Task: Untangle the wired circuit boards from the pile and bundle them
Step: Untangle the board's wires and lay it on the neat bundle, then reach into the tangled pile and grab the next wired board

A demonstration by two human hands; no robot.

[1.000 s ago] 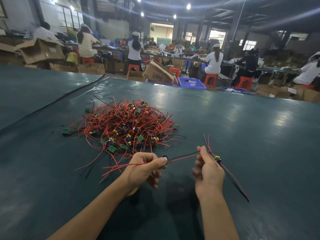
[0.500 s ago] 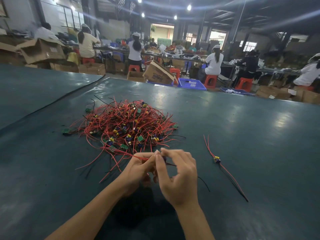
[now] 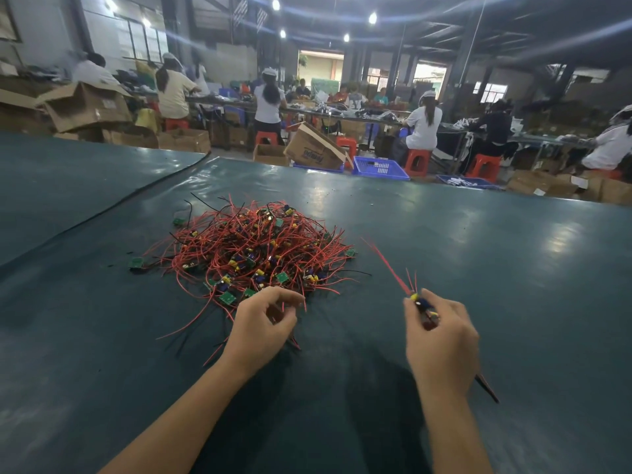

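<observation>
Big dim factory hall here, with a long dark teal tabletop (image 3: 478, 268) stretching out in front of us. Workers sit on red plastic stools (image 3: 415, 162) at benches along the back, and a blue plastic crate (image 3: 379, 167) and a tipped brown cardboard box (image 3: 314, 152) stand just past the table's far edge.

The tangled pile of red-wired green circuit boards (image 3: 253, 254) sits on the tabletop, left of centre, just ahead of us. Our left hand (image 3: 263, 325) is right at the pile's near edge, fingers curled in with the fingertips by a loose red wire. Honestly we can't tell if that wire is actually pinched or only touched.

Our right hand (image 3: 441, 336) is off to the right, apart from the pile, fingers and thumb closed round a small bundle of boards with yellow and blue parts (image 3: 420, 302). The bundle's red wires poke up and away past the fingertips, and more red and black wire tails out below the wrist.
</observation>
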